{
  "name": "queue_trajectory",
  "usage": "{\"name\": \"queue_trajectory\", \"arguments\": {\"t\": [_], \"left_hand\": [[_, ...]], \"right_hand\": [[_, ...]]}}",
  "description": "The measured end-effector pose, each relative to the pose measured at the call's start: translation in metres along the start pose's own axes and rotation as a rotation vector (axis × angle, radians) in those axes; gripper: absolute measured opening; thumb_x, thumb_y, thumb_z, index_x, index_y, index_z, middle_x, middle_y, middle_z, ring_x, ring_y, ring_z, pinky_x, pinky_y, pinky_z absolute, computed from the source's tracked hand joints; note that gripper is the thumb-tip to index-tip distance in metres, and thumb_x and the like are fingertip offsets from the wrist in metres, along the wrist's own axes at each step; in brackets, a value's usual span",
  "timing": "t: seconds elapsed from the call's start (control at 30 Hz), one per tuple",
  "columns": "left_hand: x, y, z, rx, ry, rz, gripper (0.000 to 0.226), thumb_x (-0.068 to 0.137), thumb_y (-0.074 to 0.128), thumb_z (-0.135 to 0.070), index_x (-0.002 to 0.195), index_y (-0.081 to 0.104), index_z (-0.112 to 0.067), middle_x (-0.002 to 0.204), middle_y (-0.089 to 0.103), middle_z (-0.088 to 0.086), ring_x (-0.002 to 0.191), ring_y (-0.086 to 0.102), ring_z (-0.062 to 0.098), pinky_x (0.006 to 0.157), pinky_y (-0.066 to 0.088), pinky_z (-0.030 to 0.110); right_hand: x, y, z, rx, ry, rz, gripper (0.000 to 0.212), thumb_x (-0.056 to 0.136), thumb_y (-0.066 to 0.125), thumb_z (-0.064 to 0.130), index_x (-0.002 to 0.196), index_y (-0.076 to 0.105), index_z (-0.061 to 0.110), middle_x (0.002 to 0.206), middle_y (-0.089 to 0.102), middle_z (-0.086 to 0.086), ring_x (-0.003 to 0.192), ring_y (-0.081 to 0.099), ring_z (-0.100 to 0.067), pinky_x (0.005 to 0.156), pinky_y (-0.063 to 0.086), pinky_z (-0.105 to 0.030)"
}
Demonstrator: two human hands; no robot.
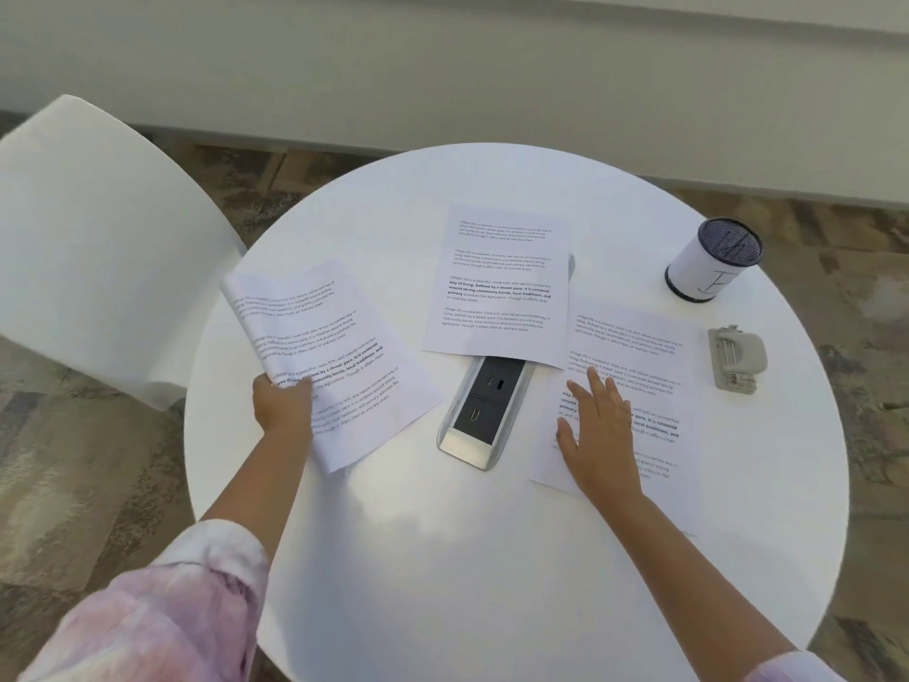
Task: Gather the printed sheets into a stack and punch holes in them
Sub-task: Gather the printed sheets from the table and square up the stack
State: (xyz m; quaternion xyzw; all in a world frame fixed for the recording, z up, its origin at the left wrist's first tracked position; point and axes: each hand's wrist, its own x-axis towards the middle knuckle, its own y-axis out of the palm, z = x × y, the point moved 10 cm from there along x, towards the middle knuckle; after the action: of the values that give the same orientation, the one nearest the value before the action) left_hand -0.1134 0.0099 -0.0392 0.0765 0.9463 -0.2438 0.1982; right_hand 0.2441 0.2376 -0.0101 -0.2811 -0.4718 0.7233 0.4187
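Starting at the left, I am looking past a white chair (98, 238) that is standing just beside the round white table (492, 558). My left hand (283, 403) is pinching the left sheet (344, 347) at its near left edge, thumb on top and fingers curled under, and that side of the page is curling up off the table while the rest is lying flat.

In the middle, the far sheet (497, 287) is lying flat and untouched, covering the far end of the grey power outlet panel (484, 411) set into the tabletop. My right hand (597, 430) is resting on the right sheet (634, 386), fingers straight and spread wide, gripping nothing and only pressing on the page. That sheet is sitting just beside the far sheet, their corners almost meeting; I cannot tell whether they overlap.

Further right, the grey hole punch (738, 359) is waiting near the table's right edge, just beside the right sheet, and a white pen cup (711, 260) with a dark mesh rim is standing beyond it.

As I judge it, I am only beginning: three sheets are lying apart, none is stacked, and only one is coming up. Gathering, squaring the edges and punching are all remaining.
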Motion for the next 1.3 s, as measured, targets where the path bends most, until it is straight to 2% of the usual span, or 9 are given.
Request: {"name": "queue_trajectory", "arguments": {"t": [0.17, 0.23, 0.37, 0.57, 0.77, 1.0, 1.13, 1.2, 1.3], "left_hand": [[-0.008, 0.014, -0.020, -0.301, 0.029, 0.240, 0.020, 0.085, 0.059, -0.003, 0.102, 0.052, -0.010, 0.084, 0.060, 0.002, 0.078, 0.061, 0.023, 0.072, 0.056, 0.037], [-0.015, 0.023, -0.033, -0.366, 0.071, 0.372, 0.025, 0.085, 0.060, -0.004, 0.109, 0.054, -0.009, 0.092, 0.064, 0.003, 0.080, 0.062, 0.020, 0.062, 0.057, 0.030], [-0.037, 0.047, -0.052, -0.396, 0.133, 0.563, 0.039, 0.084, 0.061, -0.005, 0.122, 0.053, -0.006, 0.111, 0.064, 0.010, 0.095, 0.063, 0.025, 0.079, 0.056, 0.040], [-0.075, 0.096, -0.062, -0.360, 0.135, 0.707, 0.038, 0.081, 0.065, -0.004, 0.117, 0.055, -0.006, 0.109, 0.066, 0.012, 0.093, 0.064, 0.027, 0.079, 0.056, 0.041], [-0.077, 0.147, -0.076, -0.231, 0.127, 0.788, 0.040, 0.082, 0.063, -0.003, 0.120, 0.052, -0.004, 0.114, 0.064, 0.014, 0.095, 0.065, 0.029, 0.074, 0.058, 0.036], [-0.057, 0.191, -0.078, -0.039, 0.138, 0.693, 0.055, 0.081, 0.069, -0.026, 0.127, 0.043, -0.010, 0.116, 0.059, 0.013, 0.102, 0.060, 0.028, 0.088, 0.050, 0.042], [-0.042, 0.195, -0.076, 0.155, 0.265, 0.576, 0.043, 0.084, 0.065, -0.019, 0.121, 0.049, -0.006, 0.099, 0.056, 0.013, 0.087, 0.053, 0.023, 0.068, 0.042, 0.031], [-0.039, 0.195, -0.078, 0.253, 0.337, 0.506, 0.038, 0.083, 0.065, -0.017, 0.117, 0.052, -0.005, 0.095, 0.057, 0.010, 0.084, 0.053, 0.022, 0.075, 0.043, 0.033], [-0.035, 0.195, -0.086, 0.373, 0.441, 0.410, 0.038, 0.082, 0.066, -0.019, 0.117, 0.056, -0.009, 0.114, 0.057, 0.013, 0.098, 0.056, 0.027, 0.087, 0.042, 0.034]], "right_hand": [[-0.002, -0.007, 0.012, 0.154, 0.032, -0.022, 0.053, 0.093, 0.047, 0.016, 0.142, 0.028, 0.011, 0.155, 0.017, -0.007, 0.145, 0.004, -0.024, 0.118, 0.003, -0.040], [-0.001, -0.010, 0.020, 0.232, 0.028, -0.024, 0.050, 0.093, 0.047, 0.018, 0.141, 0.030, 0.013, 0.155, 0.017, -0.005, 0.145, 0.004, -0.021, 0.117, 0.005, -0.035], [0.003, -0.011, 0.036, 0.450, 0.045, 0.035, 0.041, 0.095, 0.046, 0.028, 0.134, 0.040, 0.020, 0.148, 0.033, 0.002, 0.138, 0.027, -0.013, 0.113, 0.025, -0.034], [0.016, 0.018, 0.041, 1.060, 0.457, 0.317, 0.029, 0.095, 0.039, 0.045, 0.112, 0.051, 0.025, 0.110, 0.061, 0.003, 0.093, 0.060, -0.012, 0.084, 0.048, -0.027], [0.050, 0.015, 0.025, 0.995, 0.461, 0.338, 0.052, 0.087, 0.060, 0.027, 0.135, 0.040, 0.018, 0.115, 0.061, -0.009, 0.106, 0.060, -0.023, 0.091, 0.050, -0.037], [0.089, 0.004, -0.014, 0.739, 0.497, 0.167, 0.044, 0.086, 0.062, 0.019, 0.128, 0.050, 0.014, 0.106, 0.063, -0.012, 0.097, 0.061, -0.027, 0.088, 0.050, -0.038], [0.100, 0.007, -0.032, 0.678, 0.532, 0.126, 0.039, 0.085, 0.062, 0.018, 0.123, 0.053, 0.011, 0.102, 0.062, -0.008, 0.090, 0.056, -0.020, 0.077, 0.043, -0.027], [0.102, 0.005, -0.038, 0.642, 0.556, 0.072, 0.035, 0.086, 0.062, 0.018, 0.118, 0.053, 0.010, 0.093, 0.060, -0.003, 0.088, 0.056, -0.018, 0.074, 0.039, -0.025], [0.107, 0.003, -0.040, 0.599, 0.565, 0.021, 0.036, 0.087, 0.059, 0.025, 0.119, 0.052, 0.009, 0.088, 0.059, 0.000, 0.085, 0.054, -0.016, 0.074, 0.038, -0.026]]}}
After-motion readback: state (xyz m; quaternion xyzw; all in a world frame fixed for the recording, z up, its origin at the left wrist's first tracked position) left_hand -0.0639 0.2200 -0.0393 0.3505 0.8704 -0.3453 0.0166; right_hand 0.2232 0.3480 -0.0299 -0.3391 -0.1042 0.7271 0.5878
